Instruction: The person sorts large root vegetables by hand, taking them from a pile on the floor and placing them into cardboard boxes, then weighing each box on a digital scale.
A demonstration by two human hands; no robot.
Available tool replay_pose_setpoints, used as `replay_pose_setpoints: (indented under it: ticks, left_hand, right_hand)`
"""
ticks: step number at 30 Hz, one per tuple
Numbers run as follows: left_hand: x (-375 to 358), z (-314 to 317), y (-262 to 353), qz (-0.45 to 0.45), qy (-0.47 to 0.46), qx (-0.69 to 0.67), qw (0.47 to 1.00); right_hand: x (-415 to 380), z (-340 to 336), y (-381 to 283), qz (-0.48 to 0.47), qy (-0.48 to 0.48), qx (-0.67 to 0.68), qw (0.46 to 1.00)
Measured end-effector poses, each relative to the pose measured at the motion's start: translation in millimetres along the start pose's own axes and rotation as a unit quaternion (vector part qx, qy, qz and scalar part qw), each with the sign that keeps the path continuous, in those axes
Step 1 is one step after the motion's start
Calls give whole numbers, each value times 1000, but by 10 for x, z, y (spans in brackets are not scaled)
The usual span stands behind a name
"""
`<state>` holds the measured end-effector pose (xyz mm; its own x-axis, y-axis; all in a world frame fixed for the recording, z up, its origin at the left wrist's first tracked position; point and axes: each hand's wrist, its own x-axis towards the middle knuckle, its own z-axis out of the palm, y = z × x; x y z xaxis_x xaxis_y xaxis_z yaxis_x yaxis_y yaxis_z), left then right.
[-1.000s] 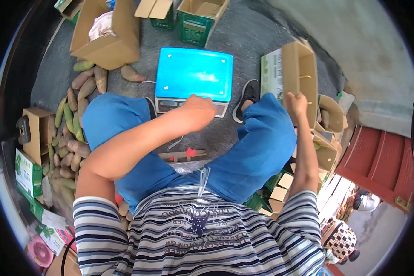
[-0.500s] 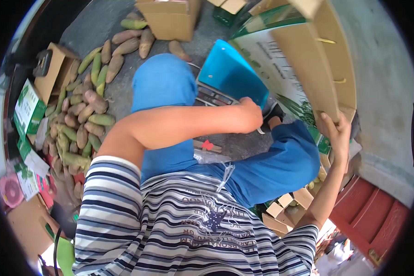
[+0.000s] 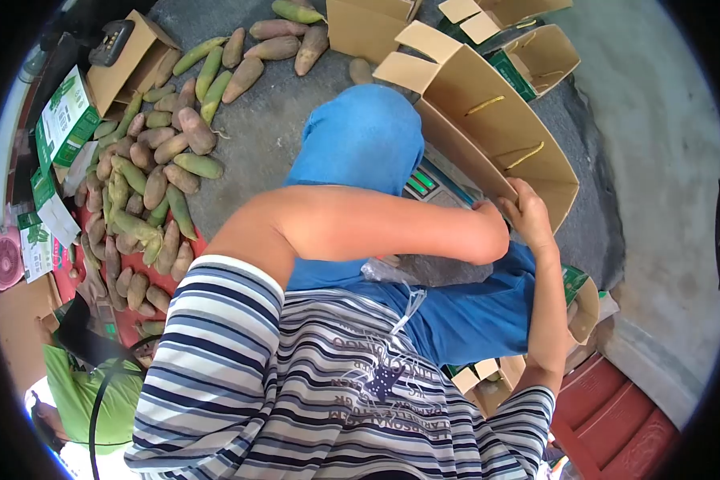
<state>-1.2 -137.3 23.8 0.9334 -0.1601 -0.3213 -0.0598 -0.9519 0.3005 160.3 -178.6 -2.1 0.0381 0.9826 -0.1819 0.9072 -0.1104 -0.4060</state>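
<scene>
My left hand [image 3: 488, 232] reaches across my body, its fingers curled beside the near edge of a tall open cardboard box [image 3: 552, 180]. What those fingers hold is hidden. My right hand [image 3: 528, 210] grips the box's near wall, close to the left one. The box lies tilted, showing its brown inside and yellow cord handles. Under it, partly covered, is a scale [image 3: 421, 183] with green lit digits, beside my raised knee.
Many brown and green tubers [image 3: 156, 188] lie at the left, some on a red sheet. Other boxes stand at the top, such as a small green one [image 3: 544, 60]. A person in a green shirt [image 3: 80, 392] is at the lower left. Red panels [image 3: 616, 408] stand lower right.
The view has shifted, so the tubers sit farther right. The large box has turned, its inside now facing me, and the blue tray is hidden. My hands are closer together.
</scene>
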Motion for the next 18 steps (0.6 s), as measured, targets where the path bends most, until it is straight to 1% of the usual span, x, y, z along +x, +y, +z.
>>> replay_pose_setpoints:
  ticks: [4, 7, 8, 9, 10, 11, 13, 14, 15, 16, 17, 18]
  left_hand:
    - [-96, -150, 6, -7, 12, -44, 999]
    - [-242, -388, -23, 39, 104, -76, 991]
    - [-349, -398, -12, 56, 235, -107, 965]
    - [-589, -431, 7, 73, 361, -134, 920]
    - [-748, -411, -6, 90, 489, -138, 857]
    - [-904, -366, -35, 105, 607, -140, 775]
    - [-1322, -199, -184, 31, 689, -141, 710]
    - [-1570, -114, -243, -44, 682, -169, 710]
    - [-1745, 3, -396, -111, 701, -104, 697]
    - [-1875, 166, -526, -187, 697, -131, 680]
    - [-1951, 391, -740, -238, 698, -128, 664]
    - [-2013, 663, -936, -294, 687, -168, 643]
  right_hand:
    - [20, -79, -216, 5, 12, -32, 999]
    - [57, -131, -331, 13, 7, -13, 1000]
    - [68, -151, -299, -20, 9, -16, 1000]
    - [77, -182, -224, -52, 10, -18, 998]
    - [87, -185, -233, -54, 0, -23, 998]
    - [98, -187, -241, -55, -10, -27, 998]
    - [140, -298, -402, -3, -52, -43, 998]
    - [172, -337, -458, 22, -72, -52, 996]
    - [178, -349, -486, 22, -59, -51, 997]
    - [170, -348, -489, 23, -55, -46, 997]
    - [157, -347, -476, 25, -51, -42, 998]
    - [161, -352, -466, 26, -46, -38, 998]
